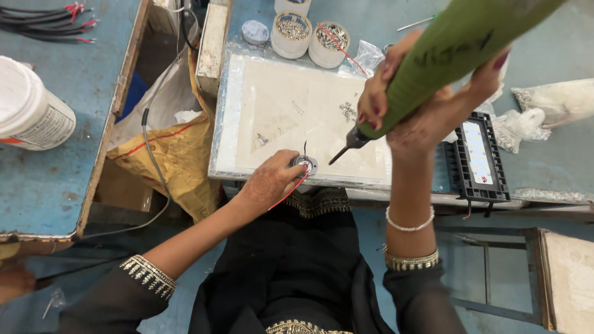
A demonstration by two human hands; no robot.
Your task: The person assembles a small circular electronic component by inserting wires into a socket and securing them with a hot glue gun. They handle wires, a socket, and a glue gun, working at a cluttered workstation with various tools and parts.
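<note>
While the left hand (272, 180) pins a small round metal part (305, 164) with red wire on the pale bench (278, 105) board, its grip is pinching that part. At two o'clock from it, the right hand (427, 102) is clenched around a green electric screwdriver (445, 55), tip angled toward eight o'clock, just beside the part.

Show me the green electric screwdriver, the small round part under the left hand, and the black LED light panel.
green electric screwdriver (451, 55), head view, on its green body.
small round part (305, 164), head view, on its metal face.
black LED light panel (477, 153), head view, on its pale LED strip.
</note>
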